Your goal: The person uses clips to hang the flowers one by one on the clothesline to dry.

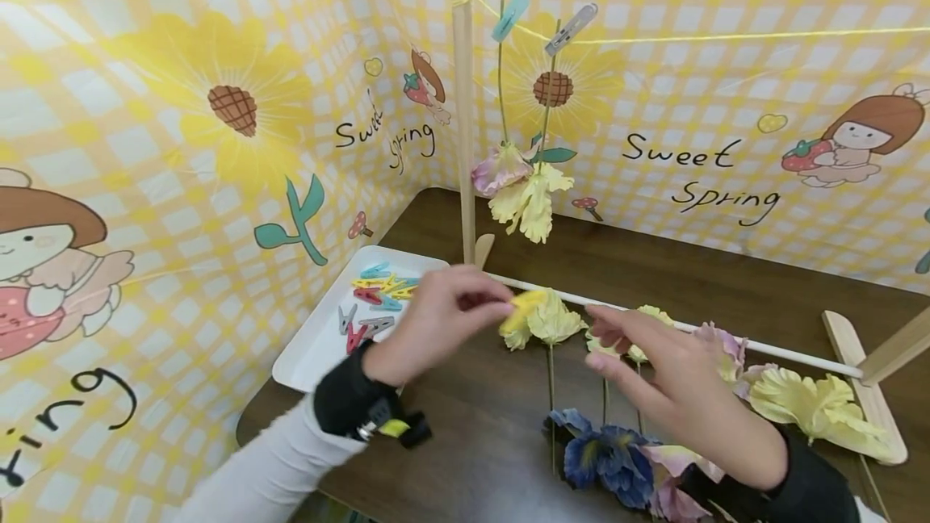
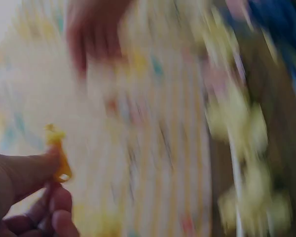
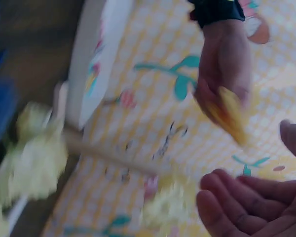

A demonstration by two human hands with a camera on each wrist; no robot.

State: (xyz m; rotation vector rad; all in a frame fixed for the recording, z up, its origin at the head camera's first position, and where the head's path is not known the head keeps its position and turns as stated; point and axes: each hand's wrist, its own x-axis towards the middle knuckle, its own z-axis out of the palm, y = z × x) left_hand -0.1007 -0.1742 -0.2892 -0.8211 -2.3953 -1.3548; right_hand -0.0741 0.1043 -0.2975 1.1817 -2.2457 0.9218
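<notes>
Yellow clothespin [image 1: 525, 311]: pinched in the left hand [image 1: 443, 321], grip closed at thumb and fingertips; long axis slants up and rightward in head view. Right hand [image 1: 672, 382]: grip loosely spread, holding nothing, apart from the pin on its right. Pale yellow flower [image 1: 555, 320] lies over the worktop [image 1: 465, 458] between both hands, appearing nearer the left; pin-to-petal contact cannot be judged.

Bright, soft light fills the head view, with a pale sheen on the bench [image 1: 472, 458] below the left grip [image 1: 450, 313]. Both wrist views are dimmer and blurred, smearing the flowers [image 2: 254, 202] right of that grip.
</notes>
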